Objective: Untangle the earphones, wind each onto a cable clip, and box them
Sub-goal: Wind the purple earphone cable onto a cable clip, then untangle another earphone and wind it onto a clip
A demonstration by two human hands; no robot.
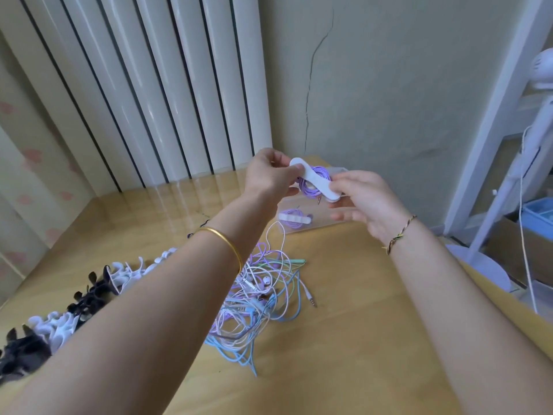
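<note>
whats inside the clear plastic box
One purple earphone coil wound on a white cable clip lies in the clear plastic box. The left hand, the right hand and the clipped purple coil they hold cover its far part; anything there is hidden.

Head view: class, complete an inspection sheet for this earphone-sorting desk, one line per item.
Surface: glossy wooden table.
Job's things: purple earphone wound on a white clip, held up near a clear box; the box holds another wound earphone.
Clutter: row of black and white spare clips along the table's left side.
Hands: left hand pinches one end of the white clip; right hand holds the other end.
Cables: tangled earphones, white, purple, blue and green, loose on the table; white cord hangs at right.
Surroundings: radiator, cracked wall, white frame.
</note>
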